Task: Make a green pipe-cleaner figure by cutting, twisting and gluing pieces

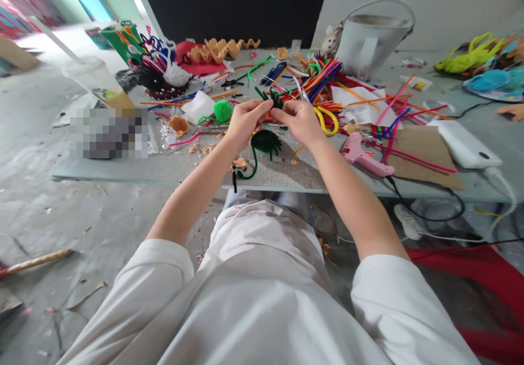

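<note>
Between my two hands is a small bundle of dark green pipe cleaners (277, 100), its ends fanned upward. My left hand (248, 118) pinches it from the left with thumb and fingers. From the other side my right hand (301, 118) pinches it too, thumbs nearly meeting. Just below them, a second dark green pipe-cleaner piece (267, 142) with a fringed end and a long curled tail rests on the table. Left of my hands lies a bright green coiled ball (222, 111). Yellow-handled scissors (327, 122) are by my right hand.
A pink glue gun (365, 156) lies on the right near cardboard (426, 157) and a white power strip (466, 144). Heaped coloured pipe cleaners (323, 81) lie behind my hands. A metal bucket (370, 46) stands at the back; a plastic drink cup (98, 84) is at left.
</note>
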`<act>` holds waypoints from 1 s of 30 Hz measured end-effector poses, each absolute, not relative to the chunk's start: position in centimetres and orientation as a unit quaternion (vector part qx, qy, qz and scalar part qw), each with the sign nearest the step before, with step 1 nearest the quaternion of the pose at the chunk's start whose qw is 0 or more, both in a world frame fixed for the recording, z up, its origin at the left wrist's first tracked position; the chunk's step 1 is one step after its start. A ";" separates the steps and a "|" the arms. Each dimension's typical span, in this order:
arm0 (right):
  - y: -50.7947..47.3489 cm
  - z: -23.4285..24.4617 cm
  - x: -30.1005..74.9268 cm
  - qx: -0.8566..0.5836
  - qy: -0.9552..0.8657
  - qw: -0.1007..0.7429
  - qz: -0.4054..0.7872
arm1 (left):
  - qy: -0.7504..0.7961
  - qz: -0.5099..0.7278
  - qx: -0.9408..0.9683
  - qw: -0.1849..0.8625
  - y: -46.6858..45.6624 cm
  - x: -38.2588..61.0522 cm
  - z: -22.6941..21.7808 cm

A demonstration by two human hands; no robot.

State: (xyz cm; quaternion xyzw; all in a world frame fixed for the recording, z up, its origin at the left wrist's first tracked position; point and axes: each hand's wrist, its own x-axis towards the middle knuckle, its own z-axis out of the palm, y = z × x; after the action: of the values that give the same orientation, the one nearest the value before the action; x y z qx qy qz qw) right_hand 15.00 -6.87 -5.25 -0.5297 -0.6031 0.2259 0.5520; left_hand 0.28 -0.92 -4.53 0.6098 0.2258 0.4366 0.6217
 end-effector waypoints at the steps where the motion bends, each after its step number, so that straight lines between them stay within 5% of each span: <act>1: -6.9 -5.2 15.0 -0.532 -0.601 0.551 0.227 | 0.225 0.432 0.615 0.620 -1.0 0.2 -4.5; 15: -6.5 -5.8 14.4 -0.532 -0.603 0.552 0.221 | 0.214 0.423 0.616 0.629 -0.8 0.4 -5.1; 21: -7.7 -4.7 18.2 -0.683 -0.589 0.430 0.036 | 0.248 0.456 0.608 0.601 0.1 0.3 -5.0; 26: -7.7 -5.9 22.8 -0.889 -0.427 0.169 -0.002 | 0.268 0.432 0.623 0.594 0.3 0.1 -4.9; 30: -7.2 -6.1 22.6 -0.895 -0.416 0.157 -0.011 | 0.241 0.424 0.641 0.593 0.5 0.3 -5.2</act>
State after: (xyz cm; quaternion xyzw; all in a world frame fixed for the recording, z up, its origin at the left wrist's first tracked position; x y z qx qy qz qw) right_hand 22.63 -7.22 -6.14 -0.8954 -0.4165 -0.0113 0.1574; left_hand 0.32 0.52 -5.15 0.6411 0.2409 0.4237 0.5928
